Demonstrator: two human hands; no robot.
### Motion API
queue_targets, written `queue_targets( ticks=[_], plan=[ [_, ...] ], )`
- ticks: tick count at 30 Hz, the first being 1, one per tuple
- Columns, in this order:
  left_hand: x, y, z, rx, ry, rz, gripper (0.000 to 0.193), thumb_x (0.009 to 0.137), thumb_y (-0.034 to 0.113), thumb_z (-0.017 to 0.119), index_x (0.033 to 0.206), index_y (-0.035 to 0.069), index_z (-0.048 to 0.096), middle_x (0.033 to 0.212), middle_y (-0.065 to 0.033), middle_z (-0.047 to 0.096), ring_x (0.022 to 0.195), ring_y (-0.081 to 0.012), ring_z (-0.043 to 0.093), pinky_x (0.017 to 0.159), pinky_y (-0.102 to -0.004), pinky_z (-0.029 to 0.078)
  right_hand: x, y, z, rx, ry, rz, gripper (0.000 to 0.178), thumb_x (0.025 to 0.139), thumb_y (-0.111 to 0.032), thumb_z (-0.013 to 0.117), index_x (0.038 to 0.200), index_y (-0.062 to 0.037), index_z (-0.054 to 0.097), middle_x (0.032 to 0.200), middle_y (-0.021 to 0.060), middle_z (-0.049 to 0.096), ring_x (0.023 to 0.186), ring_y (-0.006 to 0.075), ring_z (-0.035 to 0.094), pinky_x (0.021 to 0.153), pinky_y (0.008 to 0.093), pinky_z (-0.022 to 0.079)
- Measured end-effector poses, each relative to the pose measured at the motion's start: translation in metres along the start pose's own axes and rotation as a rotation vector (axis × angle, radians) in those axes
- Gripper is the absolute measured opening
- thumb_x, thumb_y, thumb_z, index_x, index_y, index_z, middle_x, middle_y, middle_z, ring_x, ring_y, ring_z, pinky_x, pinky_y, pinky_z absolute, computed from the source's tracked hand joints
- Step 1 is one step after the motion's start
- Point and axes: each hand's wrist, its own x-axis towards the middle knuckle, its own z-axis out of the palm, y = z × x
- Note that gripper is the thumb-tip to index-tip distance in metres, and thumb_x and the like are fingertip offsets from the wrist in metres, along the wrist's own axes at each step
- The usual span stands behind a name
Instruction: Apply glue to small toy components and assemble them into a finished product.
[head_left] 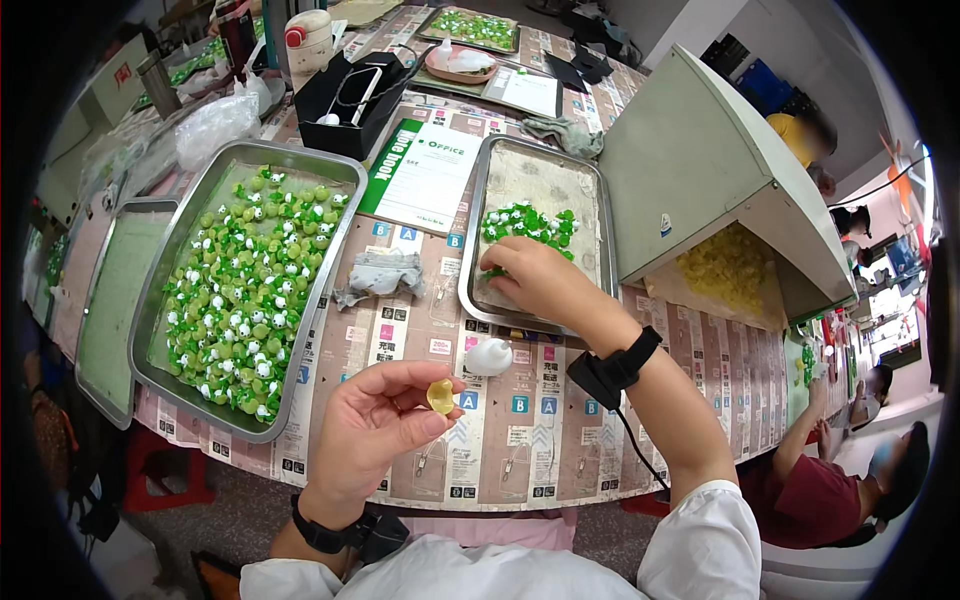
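Between the thumb and fingers of my left hand point(375, 425) is a small translucent yellow cup-shaped piece point(441, 396), held above the near edge of the table. My right hand point(545, 285) reaches into a metal tray point(603, 225) with a cloth-like lining. Its fingers are curled together at the left side of a pile of small green-and-white pieces point(530, 225); what they grip, if anything, is mostly hidden. A rounded white bottle-like thing point(489, 357) lies on the table between my hands, close to the left fingertips.
At left, a larger metal tray point(345, 172) holds many green, white and yellow pieces. A crumpled grey cloth point(382, 277) and a notebook point(420, 175) lie between the trays. Right stands a grey box point(690, 150) with yellow pieces point(725, 268) inside. Other people sit far right.
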Motion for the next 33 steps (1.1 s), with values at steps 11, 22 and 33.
queue_targets(
  ticks=[11,22,33],
  plan=[
    [0.004,-0.01,0.025,0.053,-0.175,-0.068,0.036,0.077,-0.006,0.063,0.112,-0.003,0.054,0.109,-0.0132,0.058,0.096,-0.0163,0.059,0.086,-0.0272,0.049,-0.108,-0.093,-0.071,1.202,0.335,0.433,0.018,0.083,0.001,0.058,0.1,0.0069,0.058,0.094,0.0161,0.064,0.083,0.0189,0.065,0.072,0.0271,0.055],
    [-0.001,-0.022,0.052,0.199,-0.217,-0.03,0.036,0.072,-0.012,0.063,0.107,-0.005,0.057,0.102,-0.012,0.057,0.097,-0.0188,0.059,0.084,-0.0281,0.051,-0.144,-0.126,-0.039,0.96,0.602,0.163,0.019,0.076,0.004,0.066,0.092,0.0043,0.056,0.092,0.0191,0.063,0.087,0.0262,0.064,0.073,0.031,0.053],
    [-0.002,-0.024,0.051,0.395,-0.225,0.109,0.037,0.071,-0.013,0.063,0.107,-0.005,0.059,0.101,-0.0114,0.056,0.09,-0.0158,0.059,0.078,-0.025,0.052,-0.131,-0.129,-0.033,0.281,0.575,0.038,0.023,0.064,-0.007,0.074,0.084,-0.0084,0.064,0.076,0.0021,0.058,0.066,0.0167,0.052,0.06,0.0289,0.036]
  ],
)
